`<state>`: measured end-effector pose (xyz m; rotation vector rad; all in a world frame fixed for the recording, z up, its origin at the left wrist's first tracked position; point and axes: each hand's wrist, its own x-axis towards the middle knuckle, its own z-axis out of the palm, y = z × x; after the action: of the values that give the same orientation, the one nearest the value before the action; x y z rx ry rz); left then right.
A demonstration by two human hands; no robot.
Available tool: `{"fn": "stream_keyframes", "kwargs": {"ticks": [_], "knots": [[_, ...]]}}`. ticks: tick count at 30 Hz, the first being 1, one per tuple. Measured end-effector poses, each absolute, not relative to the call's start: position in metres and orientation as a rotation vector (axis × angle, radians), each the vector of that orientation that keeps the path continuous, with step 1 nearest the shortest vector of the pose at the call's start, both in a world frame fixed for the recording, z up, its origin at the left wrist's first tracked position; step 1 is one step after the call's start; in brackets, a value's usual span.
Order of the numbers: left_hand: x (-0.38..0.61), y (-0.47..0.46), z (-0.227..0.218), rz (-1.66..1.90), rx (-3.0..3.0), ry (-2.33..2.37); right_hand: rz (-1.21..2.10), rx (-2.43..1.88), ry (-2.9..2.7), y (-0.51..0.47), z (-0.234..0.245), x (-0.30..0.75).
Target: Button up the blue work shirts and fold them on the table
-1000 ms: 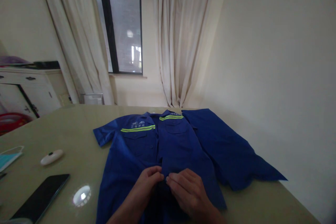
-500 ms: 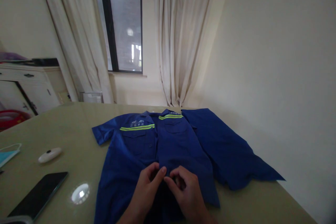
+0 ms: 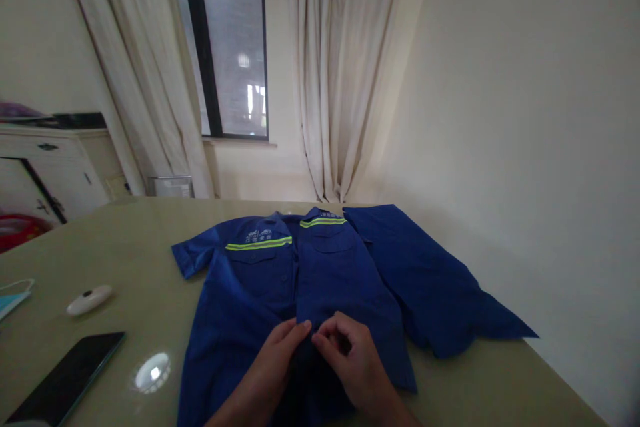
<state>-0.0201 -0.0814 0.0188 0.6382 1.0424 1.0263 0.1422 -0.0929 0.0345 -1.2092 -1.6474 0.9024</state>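
Note:
A dark blue short-sleeved work shirt with yellow-green reflective stripes, chest pockets and pale lettering lies front up on the table, its collar away from me. Its front is undone at least in the upper part. My left hand pinches the edge of the shirt's front opening low down between thumb and fingers. Close beside it, my right hand has thumb and forefinger closed at the same edge. Whatever small part sits between the fingertips is hidden. To the right a second dark blue piece of cloth lies flat, partly against the shirt.
On the table at the left are a black phone, a white oval object and part of a blue face mask. A wall borders the right side; curtains hang behind.
My left hand has shifted slightly down and left, its fingers pressed closer together. My right hand stays pinched at the edge. The whole view has drifted slightly.

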Motion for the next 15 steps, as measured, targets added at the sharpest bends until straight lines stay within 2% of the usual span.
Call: {"fn": "stream_keyframes", "kwargs": {"ticks": [5,10,15], "knots": [[-0.022,-0.081,0.027,1.016,0.564,0.962,0.81,-1.125,-1.767,-0.094,0.035,0.146],[-0.024,-0.076,0.025,1.059,0.657,0.908,0.526,-1.027,-2.031,-0.095,0.034,0.154],[-0.033,-0.079,0.022,1.036,1.149,0.931,0.407,-1.018,-2.077,-0.09,0.03,0.162]]}}
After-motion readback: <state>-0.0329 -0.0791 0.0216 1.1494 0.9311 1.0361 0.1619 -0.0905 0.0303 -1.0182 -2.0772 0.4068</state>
